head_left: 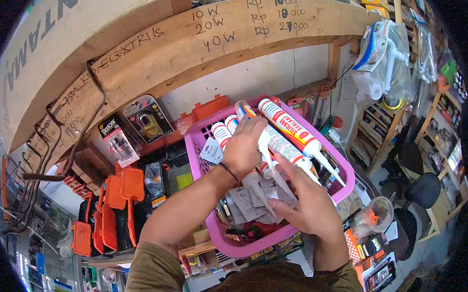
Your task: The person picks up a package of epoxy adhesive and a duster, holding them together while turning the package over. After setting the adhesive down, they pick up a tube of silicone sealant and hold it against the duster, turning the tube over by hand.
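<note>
A pink plastic basket (233, 248) holds several white silicone sealant tubes with pointed nozzles. My left hand (245, 149) reaches in from the left, its fingers curled over a sealant tube among the others; part of that tube is hidden beneath the hand. My right hand (312, 202) is at the basket's right side, thumb and fingers apart around the translucent nozzles. Right of my left hand lies a silicone sealant tube (290, 127) with a red and yellow label, its nozzle toward the right rim. Small grey-white packets (244, 200) lie below the nozzles.
Orange-lidded boxes (111, 211) stand open at the left. A packaged padlock (148, 118) and another blister pack (118, 140) are behind them. Metal hooks (75, 153) project from the wooden beam (182, 36). A clear plastic jar (373, 217) stands at the right.
</note>
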`<state>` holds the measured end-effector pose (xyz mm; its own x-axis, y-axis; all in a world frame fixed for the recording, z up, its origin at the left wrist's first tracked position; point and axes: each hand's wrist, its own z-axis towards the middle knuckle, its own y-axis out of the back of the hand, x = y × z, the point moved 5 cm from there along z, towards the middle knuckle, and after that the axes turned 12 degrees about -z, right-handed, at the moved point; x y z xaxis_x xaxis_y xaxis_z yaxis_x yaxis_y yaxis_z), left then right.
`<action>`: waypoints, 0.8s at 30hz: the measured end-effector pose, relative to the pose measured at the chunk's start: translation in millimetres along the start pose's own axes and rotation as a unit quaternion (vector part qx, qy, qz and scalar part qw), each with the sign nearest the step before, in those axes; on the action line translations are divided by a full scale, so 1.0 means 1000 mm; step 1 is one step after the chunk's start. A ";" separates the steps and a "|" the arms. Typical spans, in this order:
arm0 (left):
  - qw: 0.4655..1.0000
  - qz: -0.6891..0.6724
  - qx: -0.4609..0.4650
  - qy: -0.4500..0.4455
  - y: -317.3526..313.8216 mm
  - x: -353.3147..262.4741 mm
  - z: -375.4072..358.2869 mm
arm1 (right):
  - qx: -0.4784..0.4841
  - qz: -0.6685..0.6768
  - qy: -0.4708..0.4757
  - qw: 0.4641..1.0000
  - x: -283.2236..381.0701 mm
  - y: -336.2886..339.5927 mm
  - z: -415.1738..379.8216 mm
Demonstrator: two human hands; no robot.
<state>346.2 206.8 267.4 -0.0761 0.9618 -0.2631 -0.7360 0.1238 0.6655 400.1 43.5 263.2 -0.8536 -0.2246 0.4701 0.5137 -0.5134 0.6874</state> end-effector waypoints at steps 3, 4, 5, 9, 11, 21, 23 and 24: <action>0.999 -0.012 -0.027 -0.024 0.002 0.000 -0.002 | 0.012 0.044 -0.036 0.998 -0.003 -0.001 -0.002; 0.999 -0.013 -0.033 -0.034 0.004 0.000 -0.002 | 0.000 0.031 -0.031 0.999 -0.004 -0.001 -0.003; 0.999 -0.010 -0.035 -0.032 0.006 0.001 -0.002 | -0.011 0.018 -0.025 0.999 -0.004 -0.001 -0.004; 0.996 -0.049 -0.069 -0.017 0.028 0.004 -0.002 | -0.048 0.094 -0.037 0.994 -0.009 0.002 -0.010; 0.994 -0.011 -0.108 0.008 0.054 -0.014 -0.003 | -0.082 0.106 -0.032 0.990 -0.007 0.004 -0.012; 0.974 -0.012 -0.124 -0.188 0.142 -0.123 -0.103 | -0.357 0.002 0.161 0.920 0.021 0.015 -0.070; 0.972 0.004 -0.131 -0.194 0.153 -0.137 -0.131 | -0.325 0.036 0.170 0.930 0.026 0.014 -0.084; 0.971 0.014 -0.133 -0.200 0.160 -0.145 -0.146 | -0.294 0.067 0.173 0.938 0.028 0.011 -0.088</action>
<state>141.4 51.9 310.2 0.1287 0.9884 0.0800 -0.8893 0.0793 0.4504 373.9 -41.3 235.2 -0.8144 -0.5222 0.2532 0.5680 -0.8066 0.1637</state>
